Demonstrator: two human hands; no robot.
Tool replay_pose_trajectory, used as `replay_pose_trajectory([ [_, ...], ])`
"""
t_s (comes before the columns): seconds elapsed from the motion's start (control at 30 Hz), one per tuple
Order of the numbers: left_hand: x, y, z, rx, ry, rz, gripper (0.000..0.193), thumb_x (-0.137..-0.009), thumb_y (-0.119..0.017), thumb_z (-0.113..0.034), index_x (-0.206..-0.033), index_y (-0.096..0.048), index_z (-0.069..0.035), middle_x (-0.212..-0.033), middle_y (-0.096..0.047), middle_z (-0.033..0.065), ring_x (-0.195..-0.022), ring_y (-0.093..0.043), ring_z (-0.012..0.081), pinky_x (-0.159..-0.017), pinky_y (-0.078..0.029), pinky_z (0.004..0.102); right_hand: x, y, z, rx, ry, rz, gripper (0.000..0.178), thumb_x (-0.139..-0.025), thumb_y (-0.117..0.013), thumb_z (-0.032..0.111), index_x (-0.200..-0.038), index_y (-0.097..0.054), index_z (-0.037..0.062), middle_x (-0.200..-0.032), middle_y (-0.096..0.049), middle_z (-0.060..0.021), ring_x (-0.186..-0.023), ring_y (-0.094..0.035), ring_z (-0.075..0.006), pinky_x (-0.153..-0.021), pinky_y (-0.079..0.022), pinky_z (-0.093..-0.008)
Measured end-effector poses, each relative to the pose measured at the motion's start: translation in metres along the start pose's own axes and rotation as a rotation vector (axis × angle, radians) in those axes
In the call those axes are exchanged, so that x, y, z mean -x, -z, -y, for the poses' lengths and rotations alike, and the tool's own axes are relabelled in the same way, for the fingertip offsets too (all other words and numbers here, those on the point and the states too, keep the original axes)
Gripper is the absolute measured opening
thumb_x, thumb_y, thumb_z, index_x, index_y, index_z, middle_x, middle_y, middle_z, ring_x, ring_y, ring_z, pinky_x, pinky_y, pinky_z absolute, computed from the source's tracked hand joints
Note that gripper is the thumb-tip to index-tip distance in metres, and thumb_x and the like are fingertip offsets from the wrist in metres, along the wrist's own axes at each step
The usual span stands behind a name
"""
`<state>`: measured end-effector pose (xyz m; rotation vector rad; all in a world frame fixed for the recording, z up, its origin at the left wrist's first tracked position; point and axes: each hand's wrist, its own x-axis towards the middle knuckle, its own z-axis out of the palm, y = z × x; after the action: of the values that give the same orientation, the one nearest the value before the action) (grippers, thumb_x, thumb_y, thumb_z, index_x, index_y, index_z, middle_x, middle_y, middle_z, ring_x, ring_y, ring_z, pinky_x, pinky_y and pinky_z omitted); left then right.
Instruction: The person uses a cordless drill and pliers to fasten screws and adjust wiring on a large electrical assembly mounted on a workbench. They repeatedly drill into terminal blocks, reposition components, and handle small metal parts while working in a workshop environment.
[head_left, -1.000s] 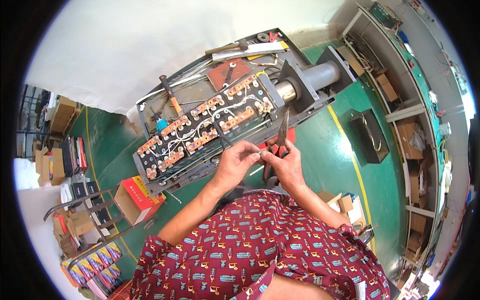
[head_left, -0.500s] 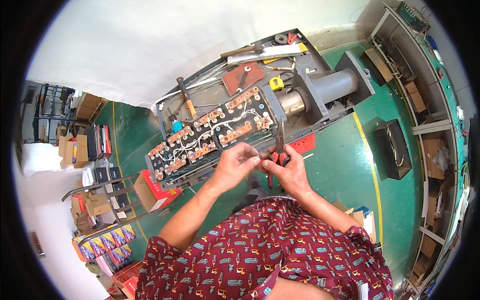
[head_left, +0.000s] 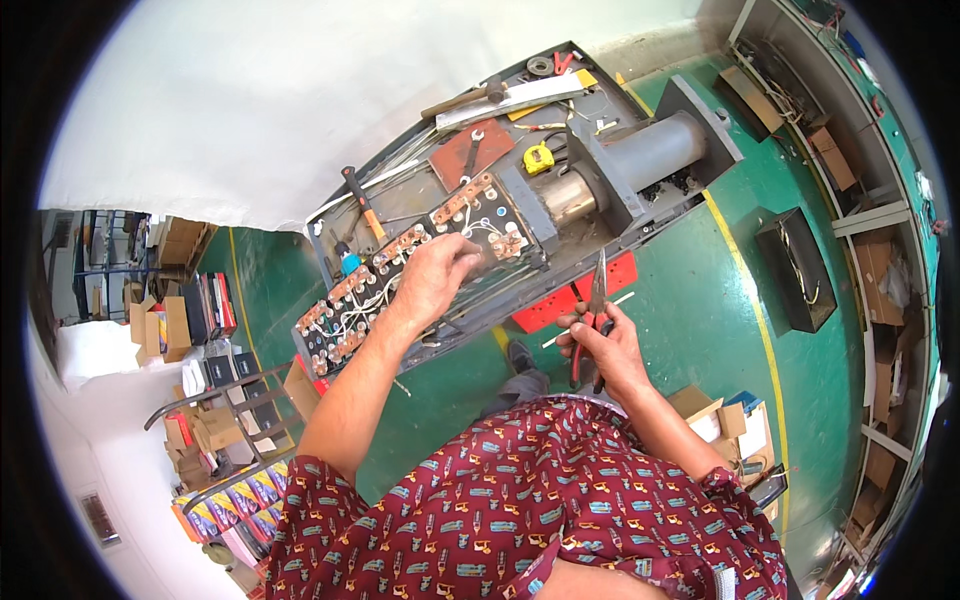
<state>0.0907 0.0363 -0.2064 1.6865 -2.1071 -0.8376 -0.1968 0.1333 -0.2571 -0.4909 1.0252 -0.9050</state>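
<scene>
Meanwhile, left hand (head_left: 432,272) touches copper-linked terminal board (head_left: 400,280); right hand (head_left: 605,345) holds red-handled pliers (head_left: 594,310).

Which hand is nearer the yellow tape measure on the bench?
Left. The left hand rests on the copper-terminal panel, below-left of the yellow tape measure. The right hand holds red-handled pliers off the bench, farther below it.

Short-sleeved shirt (head_left: 560,510), dark red, dense small multicoloured print, sleeves ending above elbows. Forearms bare. Left hand (head_left: 432,275) and right hand (head_left: 608,345) bare, no gloves. Dark shoe (head_left: 520,356) visible below.
</scene>
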Motion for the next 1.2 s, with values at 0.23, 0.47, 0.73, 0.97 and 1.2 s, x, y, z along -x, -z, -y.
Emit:
replay_pose_trajectory([
  [0.23, -0.001, 0.001, -0.004, -0.013, -0.027, 0.010, 0.012, -0.094, -0.069, -0.007, -0.104, -0.071, 0.001, -0.095, -0.073, 0.0125, -0.088, -0.069, 0.0235, -0.078, -0.054, 0.0358, 0.005, 0.028, -0.014, -0.064, -0.057, -0.024, 0.045, -0.092, -0.060, -0.001, -0.135, -0.045, -0.0022, -0.122, -0.068, -0.0226, -0.097, -0.074, -0.0281, -0.081, -0.063, -0.0383],
  [0.47, -0.009, -0.002, -0.006, -0.080, -0.018, -0.004, 0.012, -0.093, -0.070, -0.012, -0.099, -0.070, -0.001, -0.089, -0.071, 0.0170, -0.084, -0.069, 0.0318, -0.077, -0.053, 0.0424, -0.001, 0.045, -0.021, -0.022, -0.103, -0.035, 0.038, -0.097, -0.060, 0.004, -0.127, -0.036, 0.0030, -0.128, -0.066, -0.0207, -0.091, -0.075, -0.0275, -0.073, -0.065, -0.0411],
  [0.73, -0.002, -0.007, -0.014, -0.188, -0.071, -0.088, 0.013, -0.092, -0.071, -0.011, -0.099, -0.069, 0.000, -0.086, -0.069, 0.0218, -0.084, -0.068, 0.0414, -0.075, -0.053, 0.0471, -0.016, 0.098, -0.027, 0.109, -0.264, -0.264, 0.035, -0.092, -0.063, 0.001, -0.118, -0.041, 0.0024, -0.114, -0.071, -0.0168, -0.077, -0.073, -0.0257, -0.064, -0.064, -0.0415],
  [0.97, -0.009, 0.004, -0.025, -0.042, 0.070, 0.026, 0.010, -0.089, -0.072, -0.003, -0.097, -0.070, 0.003, -0.082, -0.072, 0.0187, -0.075, -0.070, 0.0265, -0.072, -0.054, 0.0365, -0.011, 0.160, -0.037, -0.410, -0.259, -0.116, 0.047, -0.091, -0.055, -0.003, -0.131, -0.039, 0.0162, -0.103, -0.066, -0.0112, -0.087, -0.069, -0.0246, -0.071, -0.059, -0.0429],
  [1.2, -0.010, 0.004, -0.018, 0.105, 0.206, 0.033, 0.008, -0.091, -0.070, -0.003, -0.094, -0.069, 0.004, -0.081, -0.073, 0.0084, -0.072, -0.066, 0.0126, -0.069, -0.054, 0.0312, -0.060, 0.199, -0.017, 0.464, 0.098, -0.551, 0.033, -0.086, -0.063, 0.008, -0.116, -0.050, 0.0048, -0.088, -0.066, -0.0148, -0.083, -0.068, -0.0302, -0.071, -0.056, -0.0445],
])
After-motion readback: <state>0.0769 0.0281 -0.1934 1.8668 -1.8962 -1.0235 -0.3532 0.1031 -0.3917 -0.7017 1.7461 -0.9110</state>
